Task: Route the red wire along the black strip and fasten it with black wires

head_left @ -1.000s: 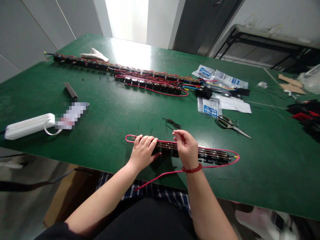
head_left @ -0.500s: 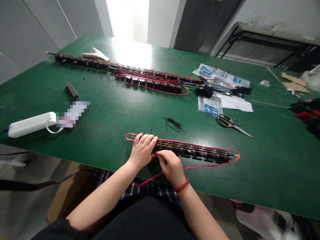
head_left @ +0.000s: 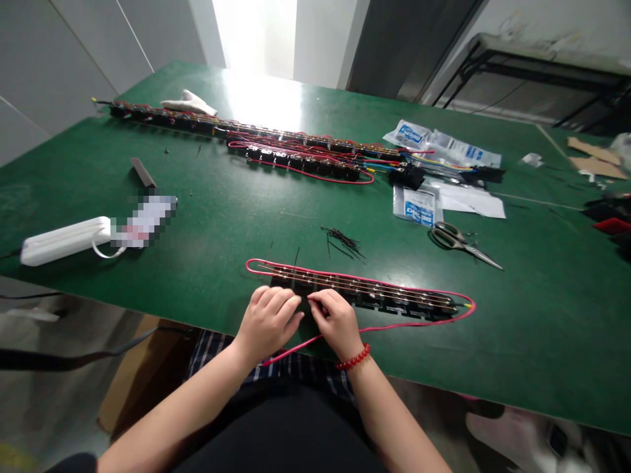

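Note:
A long black strip assembly [head_left: 389,299] with thin copper-coloured rods along its top lies near the front edge of the green table. Red cable [head_left: 414,324] loops around it, its loose end running toward the front edge between my hands. At the strip's left part, my left hand [head_left: 266,322] is in front of it with curled fingers. My right hand [head_left: 338,322] pinches at the strip's near side, thumb against fingertips. Whatever either hand holds is too small to make out. Thin black ties [head_left: 296,257] stick up from the strip's left end.
Loose black cable ties [head_left: 344,243] lie beyond the strip. Scissors [head_left: 463,244] and plastic bags [head_left: 419,205] are to the right. More wired strips [head_left: 300,164] stretch across the back. A white power strip [head_left: 66,241] and a pixelated item [head_left: 148,220] sit left.
My left hand has come off the top of the strip and moved toward me and left, uncovering the strip's left end. My right hand stays at nearly the same spot, still pinching.

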